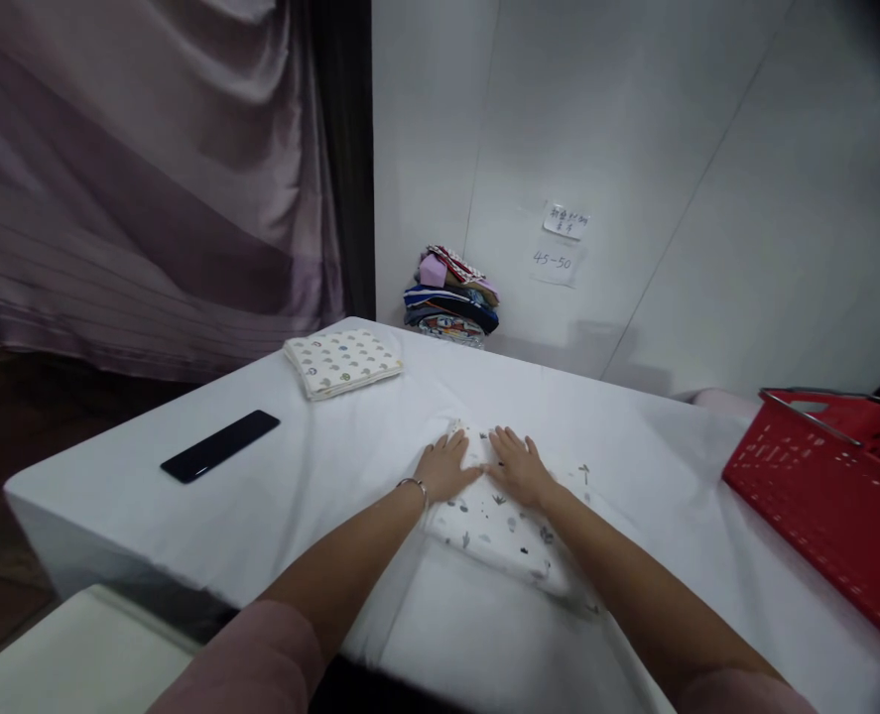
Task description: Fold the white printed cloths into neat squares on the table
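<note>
A white cloth with small grey plant prints [495,526] lies partly folded near the front of the white-covered table. My left hand [443,468] rests flat on its left part, fingers stretched out, a bracelet at the wrist. Beside it, my right hand [518,468] presses flat on the same cloth, fingers spread, the two thumbs close together. Parts of the cloth are hidden under both hands and the right forearm. Its right side runs out beyond that forearm.
A folded white cloth with small prints [342,362] lies at the table's far left corner, with a black phone-like slab [220,446] nearer. A red plastic basket [833,496] stands at right. Folded fabrics [450,297] are stacked behind the table [357,466], by the wall.
</note>
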`<action>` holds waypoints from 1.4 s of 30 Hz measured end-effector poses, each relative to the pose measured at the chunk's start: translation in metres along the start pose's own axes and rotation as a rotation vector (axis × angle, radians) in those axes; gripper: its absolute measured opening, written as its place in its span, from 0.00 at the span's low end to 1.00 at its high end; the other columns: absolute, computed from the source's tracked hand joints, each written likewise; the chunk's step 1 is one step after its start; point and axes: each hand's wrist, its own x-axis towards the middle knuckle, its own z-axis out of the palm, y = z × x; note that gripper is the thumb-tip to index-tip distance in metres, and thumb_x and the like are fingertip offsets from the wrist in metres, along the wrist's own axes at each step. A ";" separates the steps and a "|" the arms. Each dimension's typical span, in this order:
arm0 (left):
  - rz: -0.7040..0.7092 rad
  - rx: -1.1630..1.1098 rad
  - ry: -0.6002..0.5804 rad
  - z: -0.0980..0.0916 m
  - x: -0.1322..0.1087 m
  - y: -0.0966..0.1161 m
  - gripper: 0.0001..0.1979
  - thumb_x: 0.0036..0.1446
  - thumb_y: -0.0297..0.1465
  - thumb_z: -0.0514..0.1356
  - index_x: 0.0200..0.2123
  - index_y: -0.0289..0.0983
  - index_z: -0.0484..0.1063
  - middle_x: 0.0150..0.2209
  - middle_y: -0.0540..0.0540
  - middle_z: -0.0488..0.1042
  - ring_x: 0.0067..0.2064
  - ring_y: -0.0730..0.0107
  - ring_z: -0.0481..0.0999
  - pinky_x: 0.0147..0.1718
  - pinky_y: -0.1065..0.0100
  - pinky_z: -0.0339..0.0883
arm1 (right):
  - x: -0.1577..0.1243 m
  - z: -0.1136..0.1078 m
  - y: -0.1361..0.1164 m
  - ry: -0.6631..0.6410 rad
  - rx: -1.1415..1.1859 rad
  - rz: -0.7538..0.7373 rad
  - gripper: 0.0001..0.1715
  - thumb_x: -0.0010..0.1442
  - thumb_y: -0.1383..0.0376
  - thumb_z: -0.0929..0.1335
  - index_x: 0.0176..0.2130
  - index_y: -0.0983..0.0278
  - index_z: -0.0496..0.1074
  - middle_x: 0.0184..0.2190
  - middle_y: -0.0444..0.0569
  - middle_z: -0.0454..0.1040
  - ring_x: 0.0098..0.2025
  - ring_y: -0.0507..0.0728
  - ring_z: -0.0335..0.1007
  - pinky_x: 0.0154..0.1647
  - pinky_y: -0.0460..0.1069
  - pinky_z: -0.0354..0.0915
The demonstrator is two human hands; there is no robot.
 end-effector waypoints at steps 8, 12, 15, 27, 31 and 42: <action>-0.017 -0.012 -0.025 -0.002 -0.002 0.000 0.36 0.54 0.53 0.41 0.62 0.41 0.49 0.65 0.49 0.42 0.64 0.52 0.43 0.57 0.51 0.45 | 0.011 0.025 0.013 0.042 -0.008 -0.012 0.36 0.62 0.48 0.51 0.64 0.61 0.45 0.65 0.46 0.41 0.66 0.57 0.33 0.62 0.59 0.35; -0.010 -0.018 -0.011 -0.002 -0.002 0.001 0.36 0.54 0.53 0.42 0.61 0.41 0.49 0.65 0.49 0.43 0.64 0.54 0.45 0.57 0.52 0.46 | 0.012 0.017 0.009 -0.017 0.021 0.019 0.37 0.62 0.47 0.50 0.64 0.60 0.45 0.65 0.46 0.41 0.66 0.58 0.34 0.62 0.60 0.35; -0.004 -0.008 0.013 -0.001 -0.002 0.000 0.35 0.53 0.53 0.44 0.61 0.41 0.51 0.65 0.49 0.45 0.63 0.54 0.46 0.57 0.52 0.47 | 0.020 0.008 0.002 -0.027 0.053 0.060 0.37 0.62 0.46 0.48 0.64 0.61 0.44 0.65 0.48 0.42 0.66 0.58 0.33 0.61 0.60 0.34; 0.001 -0.029 0.046 -0.001 -0.003 0.000 0.32 0.54 0.50 0.46 0.59 0.42 0.54 0.64 0.49 0.47 0.62 0.52 0.49 0.56 0.51 0.49 | 0.036 0.025 -0.005 0.032 0.014 -0.003 0.33 0.64 0.51 0.50 0.63 0.60 0.46 0.65 0.46 0.44 0.65 0.56 0.36 0.61 0.59 0.38; 0.001 -0.024 0.052 0.000 -0.003 0.000 0.31 0.54 0.50 0.46 0.58 0.42 0.54 0.64 0.48 0.47 0.62 0.53 0.49 0.56 0.52 0.49 | 0.036 0.018 -0.007 -0.022 0.064 0.000 0.34 0.63 0.50 0.50 0.63 0.61 0.45 0.65 0.46 0.43 0.65 0.56 0.35 0.62 0.59 0.36; -0.007 -0.060 0.001 0.000 -0.003 -0.003 0.35 0.53 0.52 0.44 0.61 0.43 0.51 0.65 0.50 0.43 0.63 0.53 0.46 0.57 0.52 0.45 | -0.016 -0.009 0.072 -0.019 0.077 0.230 0.30 0.63 0.52 0.54 0.54 0.67 0.63 0.51 0.56 0.68 0.53 0.58 0.61 0.52 0.50 0.54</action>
